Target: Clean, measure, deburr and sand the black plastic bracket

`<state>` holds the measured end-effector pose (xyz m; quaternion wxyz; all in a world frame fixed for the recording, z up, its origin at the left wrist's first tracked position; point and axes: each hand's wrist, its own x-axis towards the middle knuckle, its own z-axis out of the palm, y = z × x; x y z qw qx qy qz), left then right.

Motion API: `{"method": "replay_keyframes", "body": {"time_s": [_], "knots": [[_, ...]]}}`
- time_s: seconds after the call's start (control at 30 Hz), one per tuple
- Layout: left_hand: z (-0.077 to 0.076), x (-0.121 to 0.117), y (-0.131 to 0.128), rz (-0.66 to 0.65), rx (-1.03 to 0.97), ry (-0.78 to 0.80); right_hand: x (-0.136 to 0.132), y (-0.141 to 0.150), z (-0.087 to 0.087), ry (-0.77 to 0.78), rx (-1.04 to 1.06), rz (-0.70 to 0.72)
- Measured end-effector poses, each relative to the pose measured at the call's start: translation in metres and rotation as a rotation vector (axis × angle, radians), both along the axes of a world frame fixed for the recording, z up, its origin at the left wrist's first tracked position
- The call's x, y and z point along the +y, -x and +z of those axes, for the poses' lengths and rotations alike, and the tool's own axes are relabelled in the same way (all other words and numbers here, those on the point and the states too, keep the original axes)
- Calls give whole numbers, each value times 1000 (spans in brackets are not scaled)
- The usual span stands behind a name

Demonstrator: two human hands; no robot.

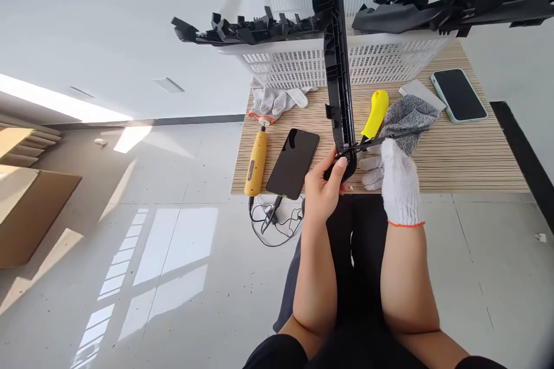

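My bare left hand [325, 184] is closed round the near end of a long black plastic trim part [336, 69] that stands up from the table's front edge toward the basket. My right hand [392, 170] wears a white glove with an orange cuff and grips a thin dark blade-like tool [375, 142] laid against the part's lower end. A yellow-handled scraper [375, 113] and a grey glove [407, 118] lie just behind that hand.
A white slatted basket [298, 63] at the table's back holds more black parts [450, 3]. On the striped tabletop [467, 155] lie a yellow power tool [256, 162], a black phone [293, 162], white gloves [274, 102] and a green-cased phone [459, 95]. A cardboard box [26, 207] stands on the floor at left.
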<state>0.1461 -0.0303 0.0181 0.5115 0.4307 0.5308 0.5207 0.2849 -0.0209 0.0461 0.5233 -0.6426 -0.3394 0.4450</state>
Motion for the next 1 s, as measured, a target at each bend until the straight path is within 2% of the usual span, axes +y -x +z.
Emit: {"method": "replay_keyframes", "body": {"time_s": [0.1, 0.2, 0.4, 0.57, 0.7, 0.9, 1.0], "knots": [[0, 0, 5, -82, 49, -11, 7, -5, 4, 100, 207, -19], [-2, -1, 7, -161, 125, -35, 16, -5, 3, 110, 309, -64], [-10, -2, 1, -133, 203, -77, 17, 8, 3, 63, 299, -162], [-11, -3, -5, -25, 105, -81, 5, 7, 4, -26, 349, -113], [-9, -2, -6, -42, 150, -78, 11, 4, 1, -86, 353, -68], [-8, -1, -9, -48, 338, -78, 25, 6, -5, -115, 291, -89], [-7, -3, -11, -81, 355, -43, 24, 6, -7, -156, 261, -114]]}}
